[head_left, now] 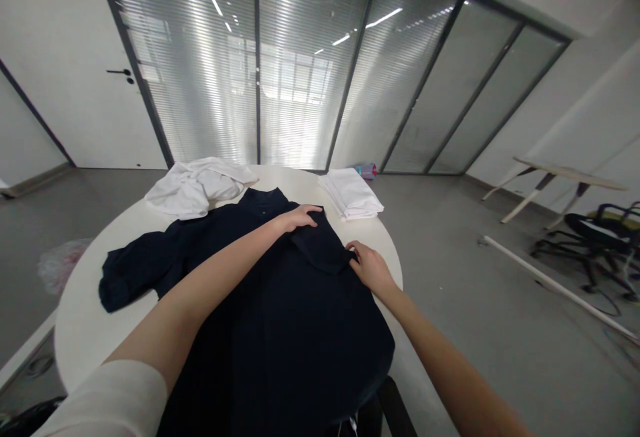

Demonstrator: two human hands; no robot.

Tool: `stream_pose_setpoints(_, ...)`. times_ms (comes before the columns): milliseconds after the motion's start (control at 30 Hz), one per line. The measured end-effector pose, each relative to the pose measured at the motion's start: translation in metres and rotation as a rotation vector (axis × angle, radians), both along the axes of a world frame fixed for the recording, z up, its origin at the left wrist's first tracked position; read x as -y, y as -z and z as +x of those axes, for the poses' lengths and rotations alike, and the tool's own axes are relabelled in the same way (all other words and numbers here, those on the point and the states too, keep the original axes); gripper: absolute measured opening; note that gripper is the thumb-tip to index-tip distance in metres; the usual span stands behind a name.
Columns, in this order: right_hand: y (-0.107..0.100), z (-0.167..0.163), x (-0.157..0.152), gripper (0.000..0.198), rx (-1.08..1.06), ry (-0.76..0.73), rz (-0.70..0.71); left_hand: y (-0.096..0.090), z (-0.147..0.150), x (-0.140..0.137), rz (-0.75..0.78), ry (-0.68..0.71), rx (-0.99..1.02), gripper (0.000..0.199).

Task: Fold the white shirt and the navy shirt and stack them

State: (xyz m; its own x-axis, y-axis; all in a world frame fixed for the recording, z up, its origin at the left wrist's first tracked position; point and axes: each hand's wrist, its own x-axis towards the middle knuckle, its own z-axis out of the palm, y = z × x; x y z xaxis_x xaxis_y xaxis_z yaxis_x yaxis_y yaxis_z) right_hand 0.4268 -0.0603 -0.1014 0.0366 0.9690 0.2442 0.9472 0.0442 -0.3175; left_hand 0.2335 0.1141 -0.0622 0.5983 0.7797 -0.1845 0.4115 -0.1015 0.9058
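A dark navy shirt (295, 330) lies spread on the round white table, its collar (263, 202) toward the far side. One sleeve (133, 274) stretches out to the left, while the right sleeve (325, 247) is folded inward over the body. My left hand (300, 217) rests on the shirt near the right shoulder, fingers stretched and thumb apart. At the shirt's right edge, my right hand (369, 267) pinches the dark cloth of the folded sleeve between thumb and fingers.
On the white table (83, 330) a crumpled white cloth (193, 187) lies at the back left. A folded white stack of cloth (351, 194) sits at the back right. A clear plastic bag (63, 266) is left of the table. An office chair (595, 234) stands far right.
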Motion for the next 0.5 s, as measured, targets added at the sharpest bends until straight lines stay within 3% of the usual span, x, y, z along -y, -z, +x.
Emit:
stream_pose_setpoints(167, -0.003, -0.002, 0.006, 0.023, 0.255, -0.040, 0.067, 0.009, -0.019, -0.006, -0.011, 0.039, 0.077, 0.084)
stream_pose_setpoints(300, -0.011, -0.006, 0.006, 0.031, 0.454, -0.149, 0.147, 0.010, -0.025, -0.006, 0.144, 0.181, -0.052, 0.073)
stream_pose_setpoints(500, -0.015, 0.000, 0.007, 0.027, 0.493, -0.209, 0.073, 0.011, -0.010, 0.000, 0.373, 0.162, -0.153, 0.065)
